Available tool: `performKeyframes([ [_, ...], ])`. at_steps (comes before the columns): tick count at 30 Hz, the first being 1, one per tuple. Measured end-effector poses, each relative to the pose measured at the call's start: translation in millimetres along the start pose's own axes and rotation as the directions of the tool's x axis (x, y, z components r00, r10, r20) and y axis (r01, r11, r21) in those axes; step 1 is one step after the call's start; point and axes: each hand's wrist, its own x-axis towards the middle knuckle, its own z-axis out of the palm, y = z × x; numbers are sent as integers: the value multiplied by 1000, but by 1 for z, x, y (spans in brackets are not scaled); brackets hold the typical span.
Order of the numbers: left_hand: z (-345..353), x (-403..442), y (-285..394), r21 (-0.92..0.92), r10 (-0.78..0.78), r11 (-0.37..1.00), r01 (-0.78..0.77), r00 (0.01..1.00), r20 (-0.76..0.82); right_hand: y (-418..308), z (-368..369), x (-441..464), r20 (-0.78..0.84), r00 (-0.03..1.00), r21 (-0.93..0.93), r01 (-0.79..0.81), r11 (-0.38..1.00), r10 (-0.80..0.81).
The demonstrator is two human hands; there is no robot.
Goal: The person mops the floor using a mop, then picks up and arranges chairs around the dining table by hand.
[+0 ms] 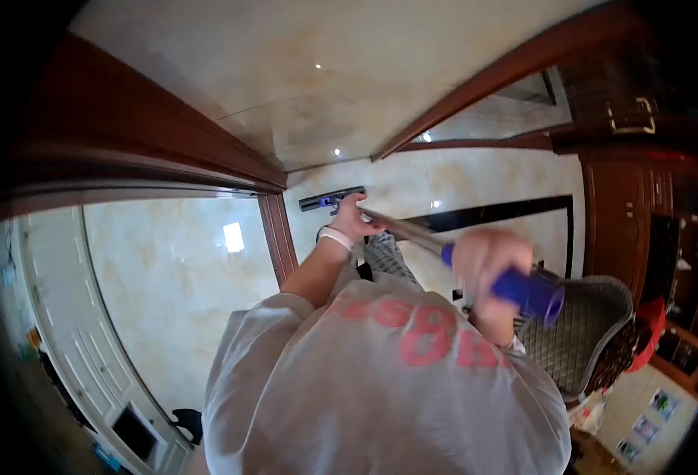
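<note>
A mop with a metal pole (412,232) runs slantwise across my front. Its purple grip (532,294) is at the right, and its flat dark mop head (311,203) with purple fittings rests on the floor by the wall. My right hand (487,265), smeared by motion, is wrapped round the purple grip. Farther down the pole, my left hand (350,219) has the metal between thumb and fingers; part of the grasp is hidden. A pale band circles the left wrist. My feet are mostly hidden below the pole.
Glossy tiles (174,293) cover the floor, with a black inlaid strip (491,212). A wooden door frame (276,237) stands left. A quilted grey chair (582,332) is close on my right, before wooden cabinets (618,214). A white door (72,317) is far left.
</note>
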Motion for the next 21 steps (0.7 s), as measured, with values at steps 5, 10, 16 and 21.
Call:
performKeyframes([
  [5,-44,54,-11,-174,-27,984,41,996,82,-21,22,-15,351,934,-22,76,997,-64],
  [10,-27,7,-33,-79,-51,996,51,999,-3,-42,31,-48,235,968,4,90,996,-88],
  [16,-72,63,0,-88,90,992,-86,995,45,15,37,-64,312,947,67,54,996,-72],
  [21,-91,97,-24,169,216,963,-210,976,-19,8,37,-113,153,987,86,45,995,-58],
])
